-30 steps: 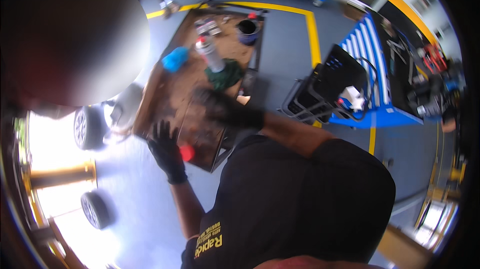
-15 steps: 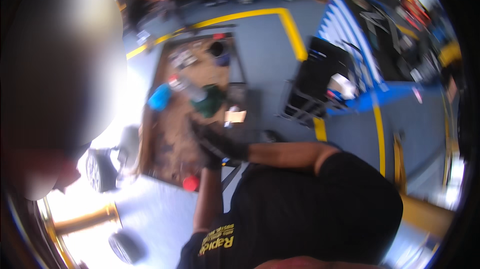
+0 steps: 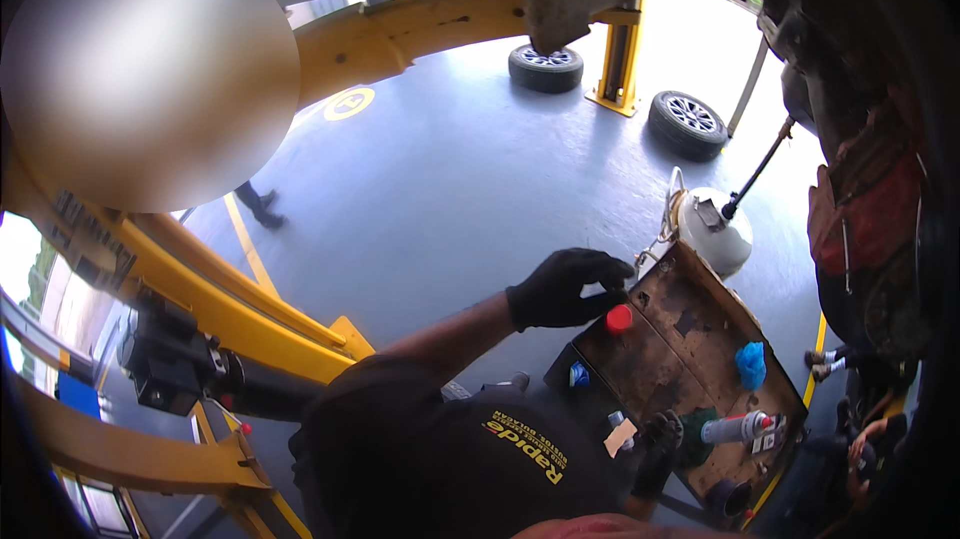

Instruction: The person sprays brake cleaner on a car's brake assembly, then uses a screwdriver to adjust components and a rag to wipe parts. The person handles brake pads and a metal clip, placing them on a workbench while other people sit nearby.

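Left hand: the black-gloved left hand [image 3: 565, 291] hangs at the counter [image 3: 715, 324] corner, fingers bent and parted well from the thumb – nothing seen between them.
Red cap: the round red cap [image 3: 619, 319] lies on the counter just below the left fingertips; contact is unclear.
Right hand: the gloved right hand [image 3: 655, 451] is at the counter's near side, beside the green cloth [image 3: 697, 442]; its fingers look bent, but I cannot tell how far open they are or whether they grip anything.
Spray can: the pale spray can [image 3: 732, 429] with a red top overlaps the cloth, crowding the space past the right hand.
Rest of counter: a blue crumpled piece [image 3: 751, 366] sits near the far rim; a dark pot [image 3: 727, 499] stands toward the right end.
Beyond the rim: a white tank [image 3: 728, 251] with a dark pole [image 3: 762, 167] blocks that corner.
Floor: two wheels lie apart – one tyre [image 3: 546, 74], another tyre [image 3: 688, 129] – with a yellow post [image 3: 620, 64] between.
Right edge: dark vehicle parts [image 3: 800, 14] hang overhead.
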Demonstrator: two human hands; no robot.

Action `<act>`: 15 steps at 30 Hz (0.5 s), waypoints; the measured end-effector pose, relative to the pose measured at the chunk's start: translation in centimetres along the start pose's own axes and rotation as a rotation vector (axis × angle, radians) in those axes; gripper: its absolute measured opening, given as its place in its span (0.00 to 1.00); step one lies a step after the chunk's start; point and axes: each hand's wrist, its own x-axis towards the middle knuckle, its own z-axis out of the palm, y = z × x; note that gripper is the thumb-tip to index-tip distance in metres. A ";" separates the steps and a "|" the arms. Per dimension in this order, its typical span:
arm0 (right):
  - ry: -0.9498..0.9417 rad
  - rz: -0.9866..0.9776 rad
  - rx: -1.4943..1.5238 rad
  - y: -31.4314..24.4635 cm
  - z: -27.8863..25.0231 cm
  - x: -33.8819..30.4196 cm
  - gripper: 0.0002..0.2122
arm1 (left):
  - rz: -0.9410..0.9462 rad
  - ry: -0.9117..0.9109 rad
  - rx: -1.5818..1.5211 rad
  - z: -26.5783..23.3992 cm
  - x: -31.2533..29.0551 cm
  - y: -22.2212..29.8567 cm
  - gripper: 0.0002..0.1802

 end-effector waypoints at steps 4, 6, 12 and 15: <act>-0.440 -0.051 -0.226 0.1 0.7 4.5 0.13 | -0.088 0.446 0.645 -13.4 -1.5 7.1 0.13; -0.555 -0.384 -0.665 -2.9 6.3 3.7 0.13 | -0.029 0.639 0.962 -20.0 -3.5 10.5 0.14; -1.012 -0.886 -0.827 -7.9 15.4 2.5 0.12 | 0.228 0.595 1.691 -36.7 -1.0 17.2 0.09; -1.217 -1.035 -0.896 -8.6 16.8 3.3 0.09 | 0.191 0.461 1.729 -44.0 4.3 16.2 0.13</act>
